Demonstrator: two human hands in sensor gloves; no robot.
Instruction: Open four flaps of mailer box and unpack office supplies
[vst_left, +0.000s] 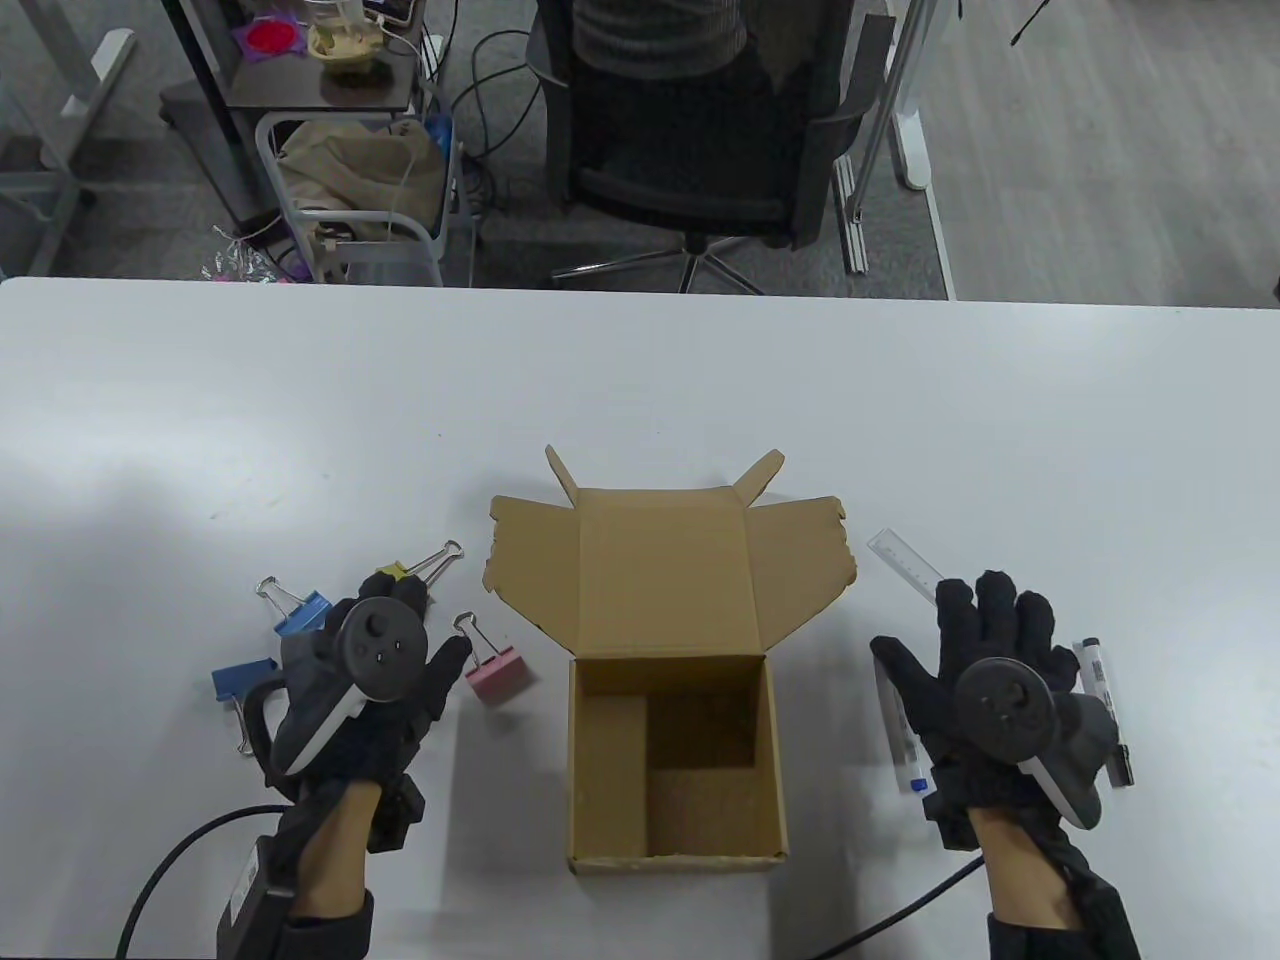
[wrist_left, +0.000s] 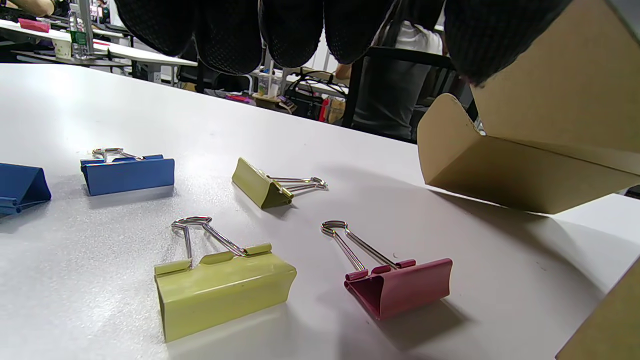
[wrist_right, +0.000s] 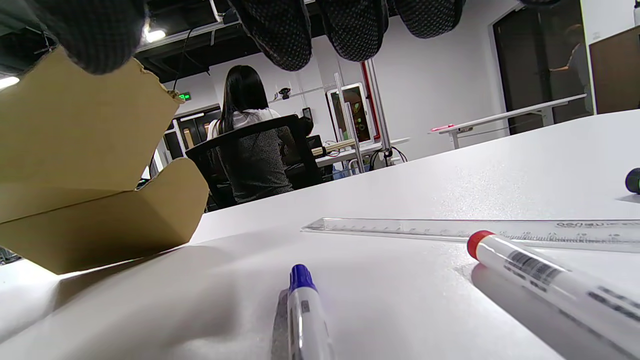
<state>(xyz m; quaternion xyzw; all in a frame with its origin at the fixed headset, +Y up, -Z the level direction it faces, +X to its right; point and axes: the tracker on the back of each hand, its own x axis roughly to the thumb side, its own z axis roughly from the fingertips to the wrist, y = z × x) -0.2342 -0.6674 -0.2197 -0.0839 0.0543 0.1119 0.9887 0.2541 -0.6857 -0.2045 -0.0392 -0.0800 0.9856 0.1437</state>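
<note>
The brown mailer box (vst_left: 770, 760) stands open at the table's front centre, its lid and flaps (vst_left: 665, 570) spread back flat, and nothing shows inside it. My left hand (vst_left: 400, 640) hovers with relaxed fingers (wrist_left: 290, 30) over binder clips: two blue (wrist_left: 127, 175), two yellow (wrist_left: 222, 290) and one pink (wrist_left: 400, 287). My right hand (vst_left: 985, 640), fingers (wrist_right: 350, 25) spread and holding nothing, hovers over a blue-capped marker (wrist_right: 305, 315), a red-capped marker (wrist_right: 550, 280) and a clear ruler (wrist_right: 475, 230). Another marker (vst_left: 1105, 700) lies right of it.
The white table (vst_left: 640, 380) stretches wide behind the box. Beyond its far edge stand a black office chair (vst_left: 700, 130) with a person seated in it and a small cart (vst_left: 350, 200) holding a bag.
</note>
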